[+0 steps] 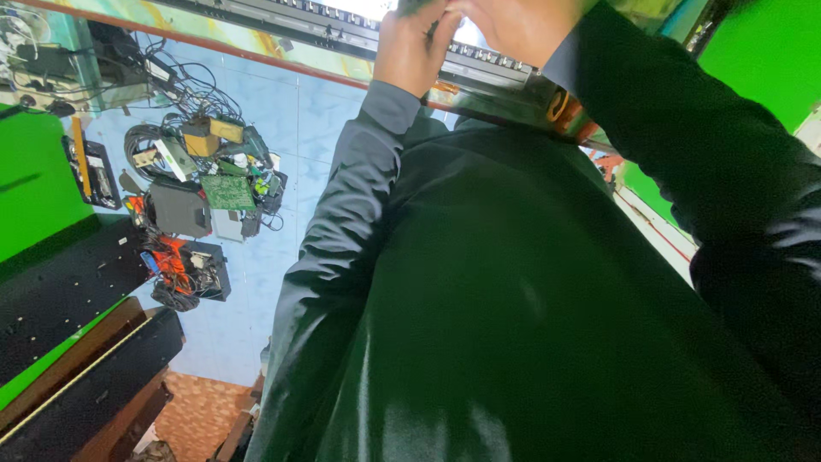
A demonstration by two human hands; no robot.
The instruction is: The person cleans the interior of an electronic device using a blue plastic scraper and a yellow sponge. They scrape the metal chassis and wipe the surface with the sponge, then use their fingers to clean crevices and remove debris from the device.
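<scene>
Head view: the camera looks down the person's own dark jacket (pixel 513 325), with both arms raised toward the top of the frame. The left hand (pixel 415 47) and right hand (pixel 509 26) meet there, touching or nearly so, fingers curled together around something small and dark. What it is cannot be told, nor whether either hand truly clamps it. Just behind the hands lies a long black rack unit (pixel 342 21) with a row of small controls or sockets, resting on the bench (pixel 171 17).

Well apart, on the pale blue floor (pixel 299 120), sits a heap of electronics: a green circuit board (pixel 227 192), coiled cables (pixel 141 141), grey boxes. Long black cases (pixel 60 291) lie at the left against green sheeting.

Progress, judged: work at the rack unit appears underway. Nothing shows a finished or remaining step; the contact point is mostly cropped.
</scene>
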